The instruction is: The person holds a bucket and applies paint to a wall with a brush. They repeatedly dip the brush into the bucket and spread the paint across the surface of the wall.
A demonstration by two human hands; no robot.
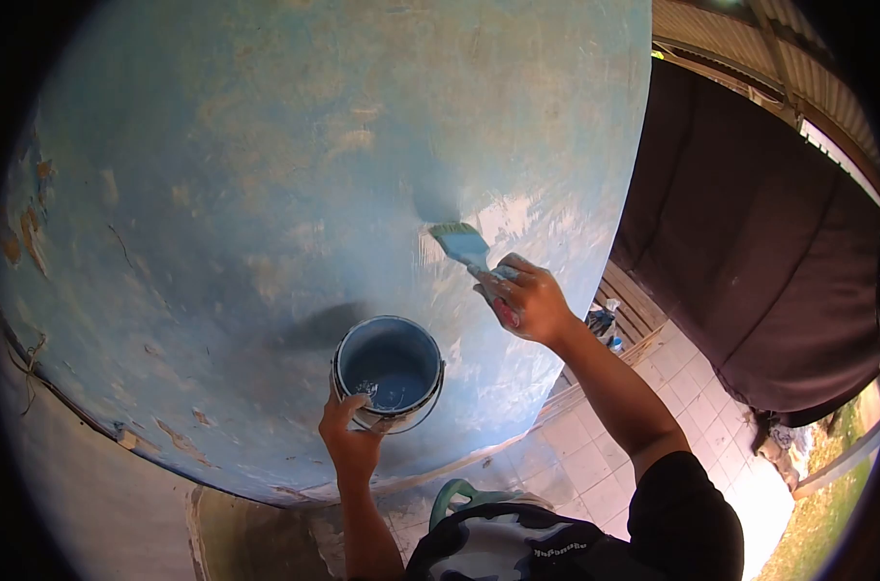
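Note:
My right hand (523, 298) is closed round the handle of a paintbrush (462, 244). The brush's bristles are at the blue, patchy wall (295, 184), beside a whitish patch; a dark shadow lies just above their tip. Lower and to the left, my left hand (351, 426) grips a small paint bucket (389, 368) by its rim and side, the thumb over the edge. Blue paint shows at the bottom of the bucket, and a thin wire handle hangs at its side. Some of the left fingers are hidden behind the bucket.
Peeling spots (33, 237) mark the wall's left side. A dark cloth (750, 232) hangs at the right, over a tiled floor (595, 455). Below, a green curved object (452, 499) is partly hidden by my shirt. Small items (605, 324) stand by wooden slats behind my right forearm.

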